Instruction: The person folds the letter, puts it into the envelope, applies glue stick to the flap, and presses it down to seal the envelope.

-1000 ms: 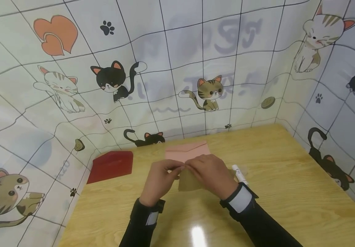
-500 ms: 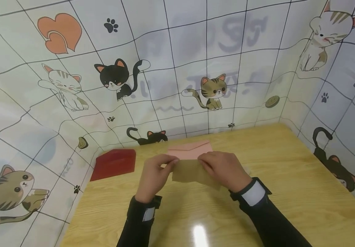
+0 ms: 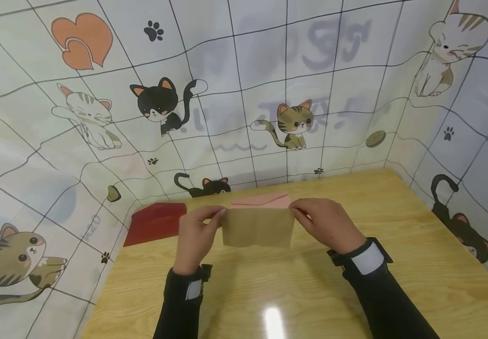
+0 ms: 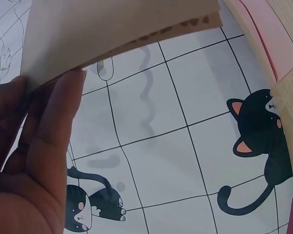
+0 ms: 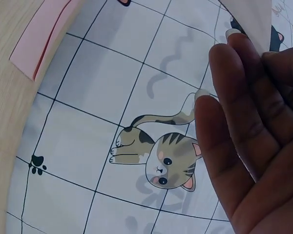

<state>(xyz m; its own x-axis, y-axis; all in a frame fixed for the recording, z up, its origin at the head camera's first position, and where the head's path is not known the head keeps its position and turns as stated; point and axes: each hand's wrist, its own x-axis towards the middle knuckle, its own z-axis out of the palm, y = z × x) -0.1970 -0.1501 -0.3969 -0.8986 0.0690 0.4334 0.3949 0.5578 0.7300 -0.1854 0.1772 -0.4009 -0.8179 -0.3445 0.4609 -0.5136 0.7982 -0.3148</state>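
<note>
A folded piece of brown paper (image 3: 257,228) is held up over the table by its two upper corners. My left hand (image 3: 197,235) pinches the upper left corner between thumb and fingers. At the upper right corner, my right hand (image 3: 330,225) does the same. In the left wrist view the paper (image 4: 122,29) shows two layers at its edge, with dark marks on the inner one. The right wrist view catches just a pale corner of the paper (image 5: 251,19) beside my fingertips. Behind the paper lies a pink envelope (image 3: 261,200), its lower part hidden.
A red envelope (image 3: 155,223) lies at the back left of the wooden table (image 3: 413,254). Around the table's back and sides hangs a white cloth (image 3: 244,61) printed with cats and grid lines.
My hands have moved apart, from close together to the paper's opposite corners, and the paper is spread wide between them. The white tube seen earlier near my right hand is now hidden.
</note>
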